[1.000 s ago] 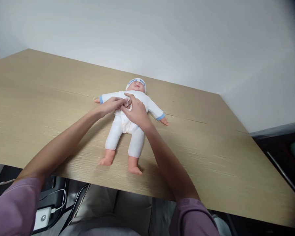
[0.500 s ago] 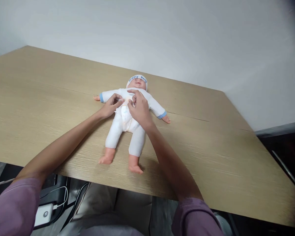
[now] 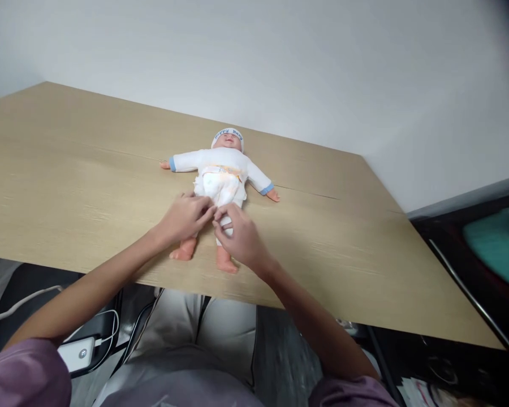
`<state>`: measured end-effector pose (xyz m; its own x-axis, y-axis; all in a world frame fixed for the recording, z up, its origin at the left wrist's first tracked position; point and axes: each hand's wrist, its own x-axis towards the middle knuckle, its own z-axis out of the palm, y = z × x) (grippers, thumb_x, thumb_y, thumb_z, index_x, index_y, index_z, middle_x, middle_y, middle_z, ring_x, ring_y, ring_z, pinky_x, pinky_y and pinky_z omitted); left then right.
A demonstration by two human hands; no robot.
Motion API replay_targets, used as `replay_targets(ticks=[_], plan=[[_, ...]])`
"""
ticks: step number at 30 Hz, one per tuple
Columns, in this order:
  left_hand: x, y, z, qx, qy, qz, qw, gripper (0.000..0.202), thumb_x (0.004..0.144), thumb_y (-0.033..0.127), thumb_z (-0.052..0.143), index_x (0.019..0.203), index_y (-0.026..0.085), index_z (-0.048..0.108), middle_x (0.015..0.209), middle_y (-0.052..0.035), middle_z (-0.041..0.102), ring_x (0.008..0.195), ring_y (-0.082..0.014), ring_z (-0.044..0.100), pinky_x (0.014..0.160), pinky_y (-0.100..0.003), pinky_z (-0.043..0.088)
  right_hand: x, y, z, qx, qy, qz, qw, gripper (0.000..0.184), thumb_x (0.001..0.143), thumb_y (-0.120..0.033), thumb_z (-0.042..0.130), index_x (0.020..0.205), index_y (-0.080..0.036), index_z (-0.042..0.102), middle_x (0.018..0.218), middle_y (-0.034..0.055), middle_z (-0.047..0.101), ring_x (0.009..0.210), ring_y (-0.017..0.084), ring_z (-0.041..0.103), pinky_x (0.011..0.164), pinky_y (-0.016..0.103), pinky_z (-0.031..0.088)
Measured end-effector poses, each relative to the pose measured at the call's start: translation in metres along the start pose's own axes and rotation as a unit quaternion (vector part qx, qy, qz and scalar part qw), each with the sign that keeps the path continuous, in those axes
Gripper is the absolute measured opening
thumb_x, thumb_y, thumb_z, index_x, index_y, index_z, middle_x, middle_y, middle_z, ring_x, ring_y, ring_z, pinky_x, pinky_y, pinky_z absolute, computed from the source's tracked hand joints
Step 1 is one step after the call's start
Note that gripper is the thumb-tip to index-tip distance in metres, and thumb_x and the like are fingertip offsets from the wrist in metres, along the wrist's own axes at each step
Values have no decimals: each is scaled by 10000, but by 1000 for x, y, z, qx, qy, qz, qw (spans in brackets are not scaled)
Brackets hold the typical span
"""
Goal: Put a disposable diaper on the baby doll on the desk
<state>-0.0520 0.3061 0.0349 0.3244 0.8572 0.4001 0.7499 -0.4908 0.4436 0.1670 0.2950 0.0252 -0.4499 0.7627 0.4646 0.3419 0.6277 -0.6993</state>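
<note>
A baby doll (image 3: 225, 155) in a white outfit with blue cuffs lies on its back, arms spread and feet toward me. A white diaper (image 3: 221, 183) with an orange-marked waistband covers its middle. At the diaper's lower edge, between the doll's legs, my left hand (image 3: 187, 216) has its fingers bent and drawn together. My right hand (image 3: 241, 233) is opposite, almost touching the left, with thumb and fingertips closed over the same edge. The hands cover most of the doll's legs, and the exact grip is partly hidden.
The doll rests on a wooden table (image 3: 89, 198) with a pale wall (image 3: 254, 62) behind it. Below the front edge, a white device with a cable (image 3: 75, 355) lies on a black chair. Dark furniture with a green item (image 3: 498, 246) stands at the right.
Both hands have moved from the doll's waist down to between its legs. The diaper's front and waistband are now uncovered. The view has shifted slightly.
</note>
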Motion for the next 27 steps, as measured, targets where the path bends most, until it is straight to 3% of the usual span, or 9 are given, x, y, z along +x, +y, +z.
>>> replay_targets(ticks=[2, 7, 13, 15, 20, 23, 27], plan=[[-8, -8, 4, 9, -41, -11, 999, 306, 1141, 445, 582, 931, 234, 655, 927, -81, 782, 867, -287, 600, 873, -452, 445, -13, 11, -2, -35, -32, 36, 998, 116, 1017, -187, 660, 1107, -255, 633, 1117, 54, 740, 991, 233, 741, 908, 390, 625], [2, -33, 12, -6, -14, -66, 998, 357, 1021, 552, 750, 942, 243, 590, 893, -74, 728, 840, -284, 606, 824, -420, 439, -2, 34, -2, -146, -5, 118, 982, 147, 1077, -316, 733, 1186, -226, 691, 932, 29, 771, 855, 241, 740, 823, 367, 548], [10, -42, 18, -56, -17, -23, 998, 425, 1017, 588, 720, 808, 252, 565, 778, -35, 625, 816, -265, 574, 812, -397, 427, 7, 30, 11, -245, 14, 124, 962, 188, 1134, -386, 696, 1035, -232, 743, 1064, 82, 790, 892, 262, 728, 765, 364, 485], [8, -43, 19, -68, -10, -4, 998, 383, 1044, 568, 685, 850, 245, 624, 852, -53, 680, 887, -278, 614, 865, -414, 456, 4, 29, 13, -241, 22, 120, 963, 173, 1146, -372, 670, 1090, -235, 759, 1154, 87, 784, 872, 249, 722, 756, 367, 482], [5, -43, 18, -94, 18, 29, 995, 289, 1065, 510, 660, 1031, 229, 715, 1283, -127, 765, 1188, -323, 676, 1094, -471, 485, -2, 29, 13, -225, 32, 106, 968, 192, 1153, -369, 629, 1240, -243, 746, 1362, 112, 753, 907, 250, 726, 778, 372, 506], [4, -40, 18, -100, 9, 23, 995, 265, 1074, 492, 650, 1054, 233, 699, 1248, -115, 772, 1188, -327, 672, 1102, -482, 484, -1, 31, 13, -219, 27, 97, 970, 188, 1154, -380, 614, 1216, -236, 716, 1249, 113, 785, 944, 271, 729, 824, 371, 517], [4, -39, 19, -103, -7, -20, 994, 252, 1046, 490, 673, 1050, 238, 671, 1063, -74, 725, 1068, -303, 637, 1013, -462, 500, 1, 37, 14, -200, 24, 133, 970, 216, 1116, -453, 667, 1194, -251, 659, 909, 41, 765, 874, 287, 726, 799, 368, 498]])
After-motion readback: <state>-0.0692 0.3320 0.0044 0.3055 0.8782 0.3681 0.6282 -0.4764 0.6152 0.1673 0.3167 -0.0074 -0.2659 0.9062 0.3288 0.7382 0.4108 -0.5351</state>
